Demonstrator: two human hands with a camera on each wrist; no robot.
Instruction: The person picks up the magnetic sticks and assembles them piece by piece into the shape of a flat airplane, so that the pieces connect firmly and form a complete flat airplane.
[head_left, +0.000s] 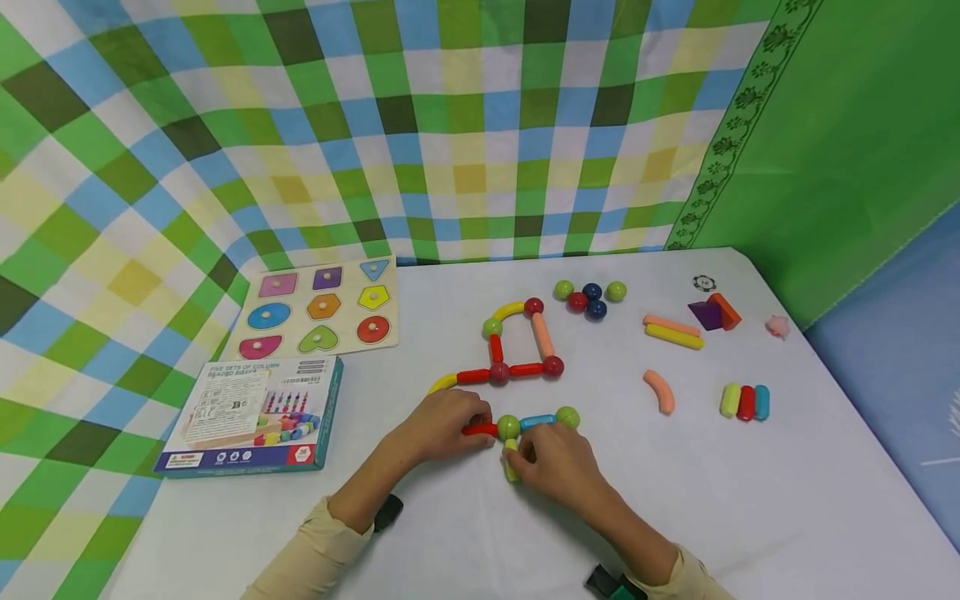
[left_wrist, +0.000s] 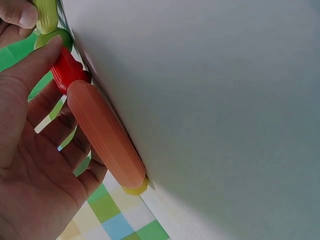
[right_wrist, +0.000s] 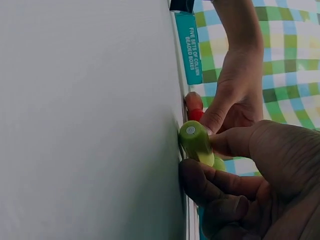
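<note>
My left hand (head_left: pixel 448 423) holds a red stick (head_left: pixel 482 430) of a building set, the thumb near its joint with a green ball (head_left: pixel 508 427). A peach stick (left_wrist: pixel 106 134), hidden from the head view, extends from the red one past the left palm. My right hand (head_left: pixel 558 462) pinches a light green stick (right_wrist: pixel 196 142) between thumb and fingers; it meets the same green ball and points toward me. From that ball a blue stick (head_left: pixel 537 422) runs right to another green ball (head_left: pixel 567 417).
Behind the hands lies a joined figure of sticks and balls (head_left: pixel 498 373). Loose balls (head_left: pixel 592 292), a curved peach stick (head_left: pixel 660 392), long sticks (head_left: pixel 673 335) and short sticks (head_left: pixel 746 403) lie rightward. A shape puzzle board (head_left: pixel 345 329) and a flat box (head_left: pixel 251 417) are left.
</note>
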